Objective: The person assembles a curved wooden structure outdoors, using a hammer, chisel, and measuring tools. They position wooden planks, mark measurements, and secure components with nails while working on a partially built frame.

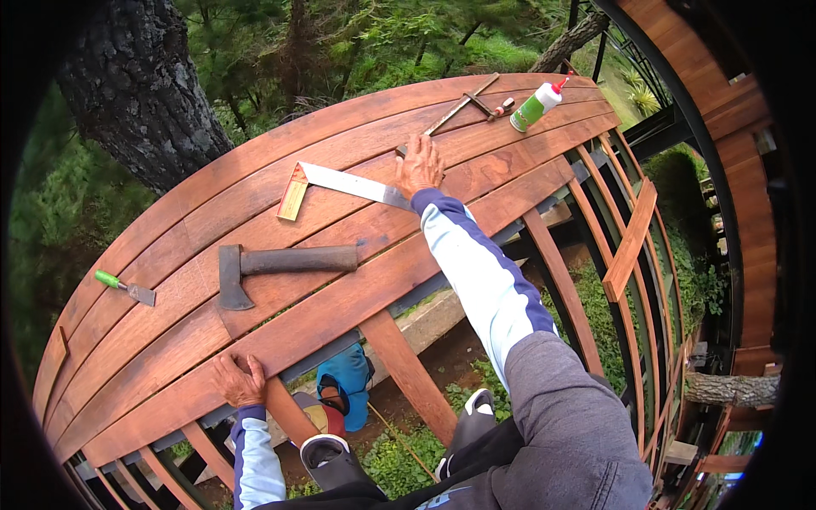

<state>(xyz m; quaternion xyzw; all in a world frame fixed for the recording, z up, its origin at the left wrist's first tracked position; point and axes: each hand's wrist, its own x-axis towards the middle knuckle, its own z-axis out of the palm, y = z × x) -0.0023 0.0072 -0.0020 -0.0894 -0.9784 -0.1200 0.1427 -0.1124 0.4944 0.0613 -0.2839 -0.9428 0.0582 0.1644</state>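
My right hand (419, 166) reaches far out and lies flat on the reddish wooden deck boards (170, 340), its palm at the blade end of a steel try square (336, 184) with a wooden stock. Whether its fingers pinch anything is hidden. My left hand (240, 379) grips the near edge of the front deck board, fingers curled over it. A dark hatchet (272, 266) lies on the boards between my two hands.
A green-handled chisel (126, 287) lies at the left. At the far end are a second long metal square (463, 104) and a white-and-green glue bottle (537, 104). Open wooden joists (408, 365) drop to the ground below. A tree trunk (136, 85) stands beyond the deck.
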